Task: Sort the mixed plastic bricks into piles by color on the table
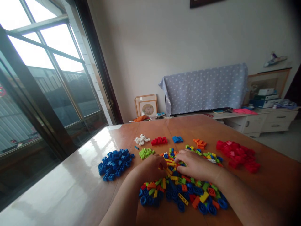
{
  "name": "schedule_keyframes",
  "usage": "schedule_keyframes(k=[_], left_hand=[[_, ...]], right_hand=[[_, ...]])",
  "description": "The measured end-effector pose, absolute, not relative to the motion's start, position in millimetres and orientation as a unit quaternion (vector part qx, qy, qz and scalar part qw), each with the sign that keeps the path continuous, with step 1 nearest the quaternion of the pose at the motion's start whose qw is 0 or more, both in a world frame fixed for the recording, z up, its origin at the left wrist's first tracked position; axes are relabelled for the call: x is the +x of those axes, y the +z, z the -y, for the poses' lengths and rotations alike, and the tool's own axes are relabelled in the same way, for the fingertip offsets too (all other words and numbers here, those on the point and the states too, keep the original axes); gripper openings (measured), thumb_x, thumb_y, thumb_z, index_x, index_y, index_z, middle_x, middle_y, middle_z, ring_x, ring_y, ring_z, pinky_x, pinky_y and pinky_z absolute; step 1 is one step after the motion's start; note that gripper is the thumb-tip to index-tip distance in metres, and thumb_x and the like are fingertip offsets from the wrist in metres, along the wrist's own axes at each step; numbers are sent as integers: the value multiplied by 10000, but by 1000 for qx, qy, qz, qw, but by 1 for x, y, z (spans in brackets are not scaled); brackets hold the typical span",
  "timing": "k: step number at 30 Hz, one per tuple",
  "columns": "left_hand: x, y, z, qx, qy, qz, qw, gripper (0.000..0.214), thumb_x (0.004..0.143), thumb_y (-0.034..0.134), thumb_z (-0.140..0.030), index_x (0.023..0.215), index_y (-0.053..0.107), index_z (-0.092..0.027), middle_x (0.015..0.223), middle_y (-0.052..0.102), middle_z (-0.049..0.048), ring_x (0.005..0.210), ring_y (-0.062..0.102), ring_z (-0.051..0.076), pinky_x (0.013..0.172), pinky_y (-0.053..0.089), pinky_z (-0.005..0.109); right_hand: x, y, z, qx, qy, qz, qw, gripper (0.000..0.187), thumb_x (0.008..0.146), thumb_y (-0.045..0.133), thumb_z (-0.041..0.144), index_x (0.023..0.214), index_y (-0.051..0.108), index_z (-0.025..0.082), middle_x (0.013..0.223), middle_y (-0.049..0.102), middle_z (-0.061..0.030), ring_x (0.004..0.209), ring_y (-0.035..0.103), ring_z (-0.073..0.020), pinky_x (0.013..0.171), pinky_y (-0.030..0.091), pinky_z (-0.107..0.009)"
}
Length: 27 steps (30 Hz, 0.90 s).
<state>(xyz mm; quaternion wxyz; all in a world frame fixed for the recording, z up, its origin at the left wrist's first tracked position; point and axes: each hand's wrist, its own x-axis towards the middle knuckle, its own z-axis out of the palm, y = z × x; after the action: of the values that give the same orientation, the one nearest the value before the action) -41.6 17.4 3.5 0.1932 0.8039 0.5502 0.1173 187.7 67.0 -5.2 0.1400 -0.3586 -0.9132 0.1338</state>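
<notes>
My left hand and my right hand rest side by side on a mixed heap of small plastic bricks in blue, green, orange, yellow and red. Both hands have their fingers curled down into the heap near yellow pieces. What the fingertips pinch is hidden. Sorted piles lie around: blue bricks at the left, green ones, white ones, a red row, a small blue group, orange ones and a large red pile at the right.
The glossy wooden table stretches left toward a large window. Behind it stand a cloth-covered object, picture frames on the floor and a low white cabinet with boxes.
</notes>
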Motion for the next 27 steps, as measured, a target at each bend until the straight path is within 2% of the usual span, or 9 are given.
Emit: schedule_keyframes(k=[5, 10, 14, 20, 27], left_hand=[[-36, 8, -14, 801, 91, -569, 161, 204, 739, 674, -321, 911, 703, -213, 922, 683, 21, 794, 603, 172, 652, 416, 250], [-30, 11, -11, 798, 74, -582, 138, 388, 707, 737, -491, 975, 673, -218, 985, 675, 47, 858, 602, 217, 661, 418, 271], [-27, 9, -11, 804, 82, -572, 137, 336, 722, 713, -430, 966, 654, -206, 976, 680, 57, 843, 602, 216, 663, 415, 270], [-28, 6, -14, 802, 92, -571, 151, 210, 734, 658, -300, 922, 646, -209, 933, 686, 55, 794, 598, 206, 639, 393, 267], [-30, 2, -15, 796, 103, -573, 165, 233, 691, 631, -244, 922, 640, -210, 922, 681, 47, 769, 576, 195, 607, 364, 262]], right_hand=[[194, -6, -75, -400, 95, 898, 155, 144, 791, 545, 172, 851, 663, 226, 926, 669, -41, 958, 577, -225, 839, 369, -316], [188, -7, -74, -401, 88, 896, 170, 186, 843, 535, 195, 946, 685, 235, 944, 669, -46, 986, 571, -228, 866, 370, -322], [178, -8, -64, -358, 87, 915, 162, 205, 896, 561, 281, 1038, 707, 251, 1029, 653, -59, 1036, 552, -233, 906, 367, -328], [171, -12, -61, -341, 82, 925, 143, 175, 907, 539, 221, 944, 709, 222, 999, 616, -65, 979, 548, -212, 843, 374, -309], [171, -10, -60, -329, 93, 926, 160, 141, 833, 556, 133, 872, 672, 204, 965, 624, -47, 939, 559, -191, 810, 375, -282]])
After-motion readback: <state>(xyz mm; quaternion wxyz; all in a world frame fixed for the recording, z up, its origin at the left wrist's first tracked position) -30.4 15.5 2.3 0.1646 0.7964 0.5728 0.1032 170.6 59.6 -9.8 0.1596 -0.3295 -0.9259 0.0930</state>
